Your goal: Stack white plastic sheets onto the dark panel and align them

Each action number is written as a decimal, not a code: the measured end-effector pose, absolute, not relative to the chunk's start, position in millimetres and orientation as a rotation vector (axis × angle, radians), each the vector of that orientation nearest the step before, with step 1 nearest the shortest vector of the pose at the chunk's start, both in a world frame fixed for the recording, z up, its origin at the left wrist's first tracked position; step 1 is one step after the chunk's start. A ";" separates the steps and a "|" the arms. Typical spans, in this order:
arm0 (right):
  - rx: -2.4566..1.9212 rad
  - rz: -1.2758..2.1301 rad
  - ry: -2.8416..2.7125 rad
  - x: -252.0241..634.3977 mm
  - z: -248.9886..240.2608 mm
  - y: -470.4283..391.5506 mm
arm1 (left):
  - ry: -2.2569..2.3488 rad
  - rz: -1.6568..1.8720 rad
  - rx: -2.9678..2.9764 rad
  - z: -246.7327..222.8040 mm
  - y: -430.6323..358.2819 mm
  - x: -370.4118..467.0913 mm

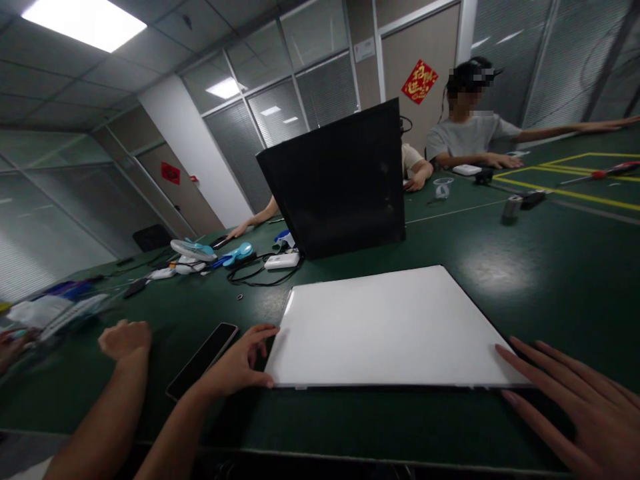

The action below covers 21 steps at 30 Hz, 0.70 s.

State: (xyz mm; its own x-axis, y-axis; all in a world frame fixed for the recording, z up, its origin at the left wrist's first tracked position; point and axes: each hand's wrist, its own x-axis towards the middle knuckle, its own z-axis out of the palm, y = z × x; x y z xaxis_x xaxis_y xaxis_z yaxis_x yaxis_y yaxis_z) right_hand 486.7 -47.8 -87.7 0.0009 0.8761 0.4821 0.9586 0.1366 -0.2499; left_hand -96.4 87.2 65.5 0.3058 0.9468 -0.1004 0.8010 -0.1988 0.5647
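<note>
A thin white rectangular panel (385,333) with a dark rim lies flat on the green table. At its left edge is my left hand (240,363), fingers bent and thumb apart, the thumb touching the front left corner and a fingertip further up the edge. My right hand (575,400) has its fingers spread at the front right corner, the fingertips over or touching that edge. Neither hand is closed round the panel. A dark phone (203,360) lies just left of my left hand, partly behind my forearm.
Behind the panel stands a tilted black panel (340,187). Another person's closed hand (125,339) rests at the left. Cables, a white box (283,261) and a blue-handled item (237,255) lie back left. A person (470,127) sits opposite, near a clear cup (443,187).
</note>
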 end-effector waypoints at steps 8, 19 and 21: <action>-1.703 -0.097 -1.872 488.9 -84.8 -30.1 | 1.558 0.256 2.061 72.5 81.9 -87.6; -1.724 -0.209 -1.945 475.6 -68.2 -49.3 | 1.539 0.432 2.176 51.8 62.6 -98.0; -1.720 -0.205 -1.948 474.1 -66.9 -51.4 | 1.613 0.479 2.158 48.4 62.2 -95.2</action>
State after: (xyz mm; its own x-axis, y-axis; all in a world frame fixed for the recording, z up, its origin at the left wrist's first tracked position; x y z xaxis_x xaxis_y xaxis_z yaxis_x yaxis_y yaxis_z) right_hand 474.1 -51.4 -66.9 -0.0506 0.8771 0.4776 0.9574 0.1788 -0.2268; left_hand -95.2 62.2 48.4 0.2746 0.9610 0.0324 0.8231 -0.2524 0.5087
